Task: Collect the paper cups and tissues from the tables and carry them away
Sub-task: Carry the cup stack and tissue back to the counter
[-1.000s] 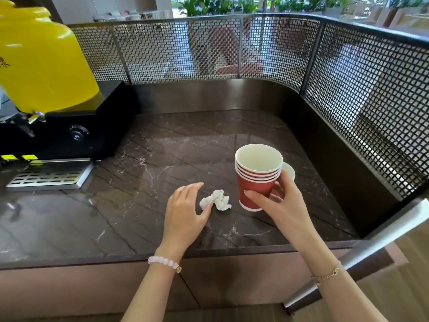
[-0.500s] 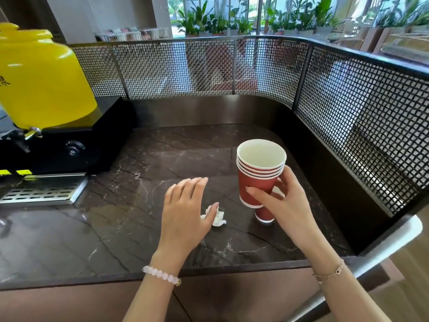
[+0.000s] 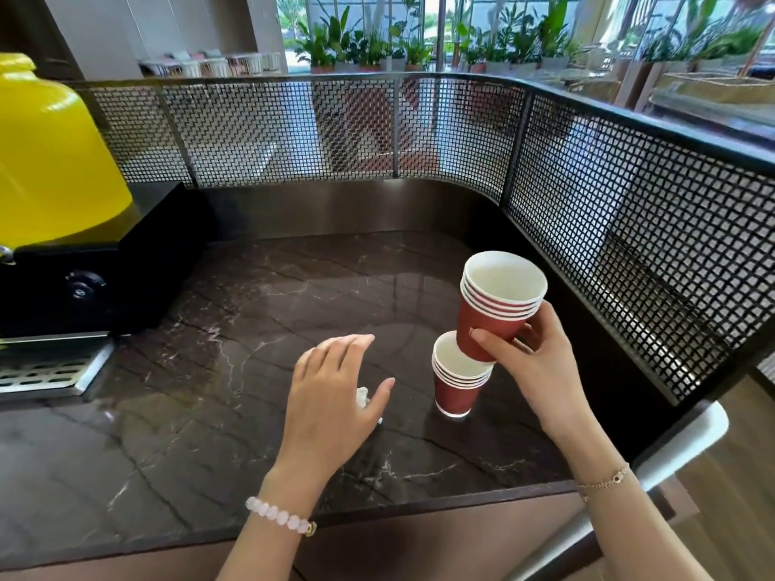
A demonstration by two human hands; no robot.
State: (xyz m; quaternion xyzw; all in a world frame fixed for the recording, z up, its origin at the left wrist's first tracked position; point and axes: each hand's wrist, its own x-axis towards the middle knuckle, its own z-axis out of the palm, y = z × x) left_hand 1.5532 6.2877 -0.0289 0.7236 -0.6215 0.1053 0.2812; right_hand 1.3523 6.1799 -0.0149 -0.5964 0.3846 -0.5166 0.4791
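Note:
A stack of several red paper cups (image 3: 495, 306) with white insides hangs tilted above the dark marble counter (image 3: 235, 329). My right hand (image 3: 541, 362) grips it by the lower side. Just below it a second, shorter stack of red cups (image 3: 455, 385) stands upright on the counter. My left hand (image 3: 331, 396) lies palm down with fingers spread over a crumpled white tissue (image 3: 362, 397). Only a small bit of the tissue shows between thumb and palm. I cannot see the fingers closing on it.
A yellow drink dispenser (image 3: 50, 161) sits on a black base (image 3: 109, 278) at the left, with a metal drip tray (image 3: 46, 371) in front. A black mesh fence (image 3: 629, 228) walls the counter's back and right. A white chair back (image 3: 683, 438) stands at the lower right.
My right hand has lifted the cup stack off the counter, uncovering the second stack behind it. My left hand has slid over the tissue and now hides most of it.

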